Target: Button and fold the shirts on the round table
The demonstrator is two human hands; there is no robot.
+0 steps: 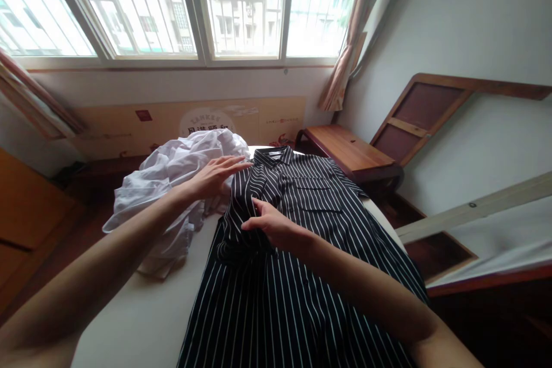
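A black shirt with white stripes (302, 293) lies spread on a pale table top, its collar toward the window. One side of it is folded inward over the front. My right hand (273, 224) pinches the folded striped cloth between thumb and fingers. Stretched out flat, my left hand (215, 175) is at the shirt's left shoulder, near the collar; whether it touches the cloth I cannot tell. Behind and below that hand lies a crumpled heap of white cloth (168, 169).
The pale table top (133, 322) shows at the left. Beyond its far right side stands a low wooden table (345, 146), with a wooden panel (425, 106) leaning on the wall. A printed cardboard panel (159, 118) stands under the barred window (241, 6). An orange wooden cabinet (26, 213) is at left.
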